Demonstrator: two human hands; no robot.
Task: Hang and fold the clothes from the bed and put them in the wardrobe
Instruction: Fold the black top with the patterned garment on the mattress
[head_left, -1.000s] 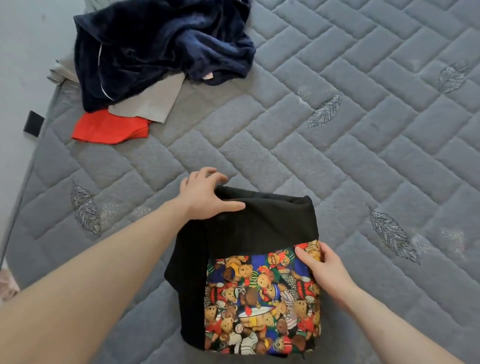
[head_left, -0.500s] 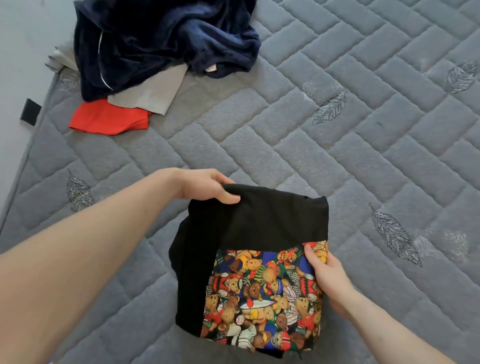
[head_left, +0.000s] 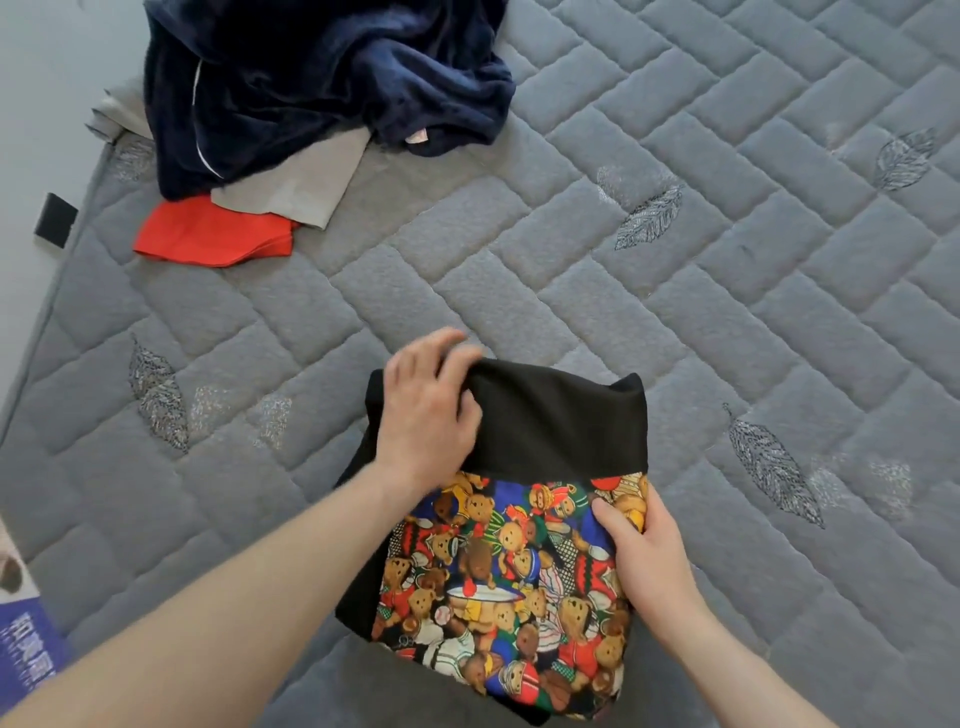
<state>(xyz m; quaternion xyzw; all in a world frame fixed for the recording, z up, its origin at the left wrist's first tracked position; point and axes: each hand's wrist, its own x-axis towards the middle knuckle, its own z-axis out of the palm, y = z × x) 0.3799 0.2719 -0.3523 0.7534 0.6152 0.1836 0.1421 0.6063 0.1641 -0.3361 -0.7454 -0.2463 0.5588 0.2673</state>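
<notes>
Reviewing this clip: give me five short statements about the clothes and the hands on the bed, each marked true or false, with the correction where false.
1. The left hand grips the far black edge of the folded teddy-bear garment. True.
2. The right hand lies flat on the mattress, away from the garment. False: it holds the garment's right edge, thumb on the print.
3. A dark navy garment lies heaped at the far left of the mattress. True.
4. The red garment lies on top of the navy one. False: it sticks out from beneath the pile, under a grey piece.
5. The teddy-bear garment hangs on a hanger. False: no hanger is in view; it is folded, over the mattress.
</notes>
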